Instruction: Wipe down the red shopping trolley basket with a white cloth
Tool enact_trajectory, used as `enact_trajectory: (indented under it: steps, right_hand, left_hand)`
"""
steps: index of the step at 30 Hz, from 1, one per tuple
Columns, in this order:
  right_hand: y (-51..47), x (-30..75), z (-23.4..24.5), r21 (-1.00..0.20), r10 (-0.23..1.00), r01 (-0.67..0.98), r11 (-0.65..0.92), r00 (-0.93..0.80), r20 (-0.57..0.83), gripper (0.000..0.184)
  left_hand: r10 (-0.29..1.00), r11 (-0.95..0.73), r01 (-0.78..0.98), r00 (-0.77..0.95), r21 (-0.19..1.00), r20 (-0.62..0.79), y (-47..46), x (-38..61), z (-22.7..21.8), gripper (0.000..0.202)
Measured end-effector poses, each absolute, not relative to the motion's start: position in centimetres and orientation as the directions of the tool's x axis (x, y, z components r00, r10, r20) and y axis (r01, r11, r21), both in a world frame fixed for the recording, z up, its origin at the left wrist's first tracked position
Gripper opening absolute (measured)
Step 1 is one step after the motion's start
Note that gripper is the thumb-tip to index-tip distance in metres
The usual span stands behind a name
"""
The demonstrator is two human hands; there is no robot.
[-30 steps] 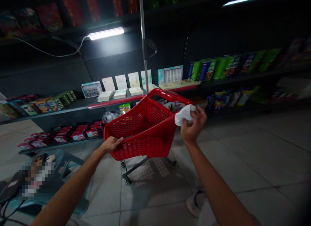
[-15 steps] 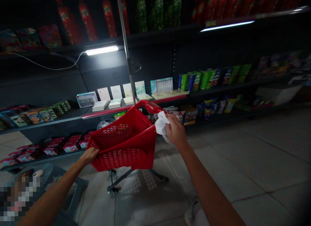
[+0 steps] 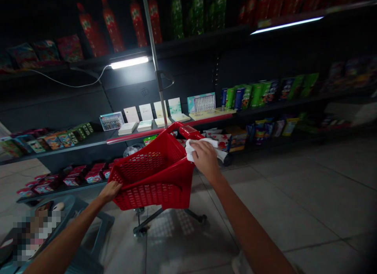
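Note:
A red plastic shopping cart (image 3: 176, 187) with perforated basket walls stands on the floor in front of me. My left hand (image 3: 111, 190) is closed over the rim at the cart's left end. At the opposite end, beside the handle (image 3: 190, 131), my right hand (image 3: 204, 158) presses a white cloth (image 3: 190, 150) against the red rim. Its fingers lie over the cloth, and part of the cloth sticks out to the right behind them. The cart's grey legs and wheels (image 3: 140, 230) show beneath the basket.
Behind the cart runs a dark shelf (image 3: 97, 138) with boxes, notebooks and snack packets; bottles stand higher up. A metal pole (image 3: 155, 62) rises before it. At lower left is a blue-grey stool (image 3: 103, 227) with items on top. Tiled floor (image 3: 265, 203) extends right.
My right hand has shifted slightly left along the cart's rim with the cloth, which now spreads out to the right. My left hand keeps its hold; the whole view has shifted a little.

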State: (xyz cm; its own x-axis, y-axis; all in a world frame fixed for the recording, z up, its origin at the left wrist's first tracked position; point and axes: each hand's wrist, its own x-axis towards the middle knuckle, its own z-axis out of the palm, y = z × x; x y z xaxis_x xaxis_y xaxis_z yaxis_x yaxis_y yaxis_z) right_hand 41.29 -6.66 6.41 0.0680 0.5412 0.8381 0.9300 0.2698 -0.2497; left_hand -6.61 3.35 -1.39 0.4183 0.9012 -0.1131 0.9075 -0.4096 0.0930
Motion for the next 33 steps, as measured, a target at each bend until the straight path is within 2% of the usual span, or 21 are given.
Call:
enact_trajectory:
  steps: [3, 7, 9, 13, 20, 24, 27, 33]
  right_hand:
    - [-7.1, 40.0, 6.6, -0.150, 0.649, 0.964, 0.221, -0.030, 0.760, 0.025]
    - [-7.9, 39.4, 7.0, -0.071, 0.682, 0.969, 0.236, -0.113, 0.722, 0.023]
    - [-8.1, 39.1, 7.1, -0.047, 0.689, 0.971, 0.236, -0.133, 0.712, 0.023]
    - [-8.1, 38.2, 7.0, -0.036, 0.696, 0.979, 0.201, -0.117, 0.708, 0.018]
    - [-8.1, 36.9, 7.0, 0.010, 0.708, 0.979, 0.202, -0.153, 0.689, 0.016]
    - [-8.2, 36.3, 6.9, 0.015, 0.701, 0.974, 0.228, -0.175, 0.691, 0.022]
    - [-8.4, 35.8, 6.8, -0.007, 0.697, 0.970, 0.242, -0.169, 0.697, 0.023]
    - [-9.7, 35.0, 7.3, -0.030, 0.706, 0.941, 0.337, -0.231, 0.669, 0.022]
  left_hand:
    - [0.902, -0.426, 0.905, 0.423, -0.015, -0.087, 3.5, -7.0, -1.8, 0.039]
    - [0.925, -0.376, 0.904, 0.380, -0.201, -0.020, 3.8, -7.3, -1.9, 0.029]
    - [0.943, -0.324, 0.916, 0.333, -0.237, -0.002, 3.9, -7.2, -1.7, 0.031]
    - [0.972, -0.195, 0.975, 0.207, -0.110, 0.111, 2.9, -5.5, -0.8, 0.049]
    - [0.832, -0.507, 0.849, 0.438, 0.149, 0.340, 0.3, 4.6, 2.5, 0.054]
    - [0.847, -0.511, 0.824, 0.436, 0.243, 0.303, 0.9, 11.5, 3.9, 0.059]
    - [0.888, -0.453, 0.857, 0.411, 0.245, 0.206, 1.3, 14.2, 3.1, 0.064]
    - [0.877, -0.367, 0.910, 0.271, 0.192, 0.396, 1.0, 14.1, 0.1, 0.075]
